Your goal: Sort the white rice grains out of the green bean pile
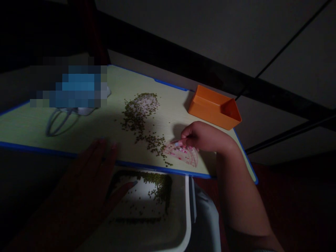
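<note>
Pinched in my right hand (195, 136) is a clear protractor with pink markings (181, 155), held low over the right part of the table top. Its left edge is beside a trail of small green beans (154, 141). Farther back, the trail widens into a heap of green beans mixed with white grains (143, 105). My left hand (102, 164) has its fingers stretched out at the table's front edge, its thumb over a white tub (187, 210). Inside the tub, green beans (157, 182) gather mostly along the far side and corner.
An orange rectangular box (214, 108) stands at the table's back right. At the left lie a pixelated blue item (78, 84) and a looped cable (59, 122). The pale table top (105, 124) has a blue rim. Behind it rises a panelled surface, and the surroundings are dark.
</note>
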The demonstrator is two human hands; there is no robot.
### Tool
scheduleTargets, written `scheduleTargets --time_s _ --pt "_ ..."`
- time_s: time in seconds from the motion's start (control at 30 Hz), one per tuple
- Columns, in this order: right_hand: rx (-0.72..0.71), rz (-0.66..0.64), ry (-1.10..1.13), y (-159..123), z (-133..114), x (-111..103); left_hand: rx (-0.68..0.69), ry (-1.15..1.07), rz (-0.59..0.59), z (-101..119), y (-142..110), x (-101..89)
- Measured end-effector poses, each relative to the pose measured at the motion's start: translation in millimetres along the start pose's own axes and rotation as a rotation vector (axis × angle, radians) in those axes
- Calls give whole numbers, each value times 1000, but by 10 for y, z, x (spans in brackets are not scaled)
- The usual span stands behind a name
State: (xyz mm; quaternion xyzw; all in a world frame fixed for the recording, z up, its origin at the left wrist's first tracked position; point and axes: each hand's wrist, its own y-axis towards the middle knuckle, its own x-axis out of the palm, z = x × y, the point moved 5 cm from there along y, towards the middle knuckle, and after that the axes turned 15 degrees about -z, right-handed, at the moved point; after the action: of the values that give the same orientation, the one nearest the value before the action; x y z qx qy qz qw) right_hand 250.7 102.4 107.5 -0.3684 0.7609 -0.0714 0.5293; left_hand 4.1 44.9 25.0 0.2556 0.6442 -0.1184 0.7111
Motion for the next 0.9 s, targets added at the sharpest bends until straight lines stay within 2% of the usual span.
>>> scheduleTargets --time_s 0.9 --pt "-92 -16 -92 83 -139 67 0 10 -4 13 1 -19"
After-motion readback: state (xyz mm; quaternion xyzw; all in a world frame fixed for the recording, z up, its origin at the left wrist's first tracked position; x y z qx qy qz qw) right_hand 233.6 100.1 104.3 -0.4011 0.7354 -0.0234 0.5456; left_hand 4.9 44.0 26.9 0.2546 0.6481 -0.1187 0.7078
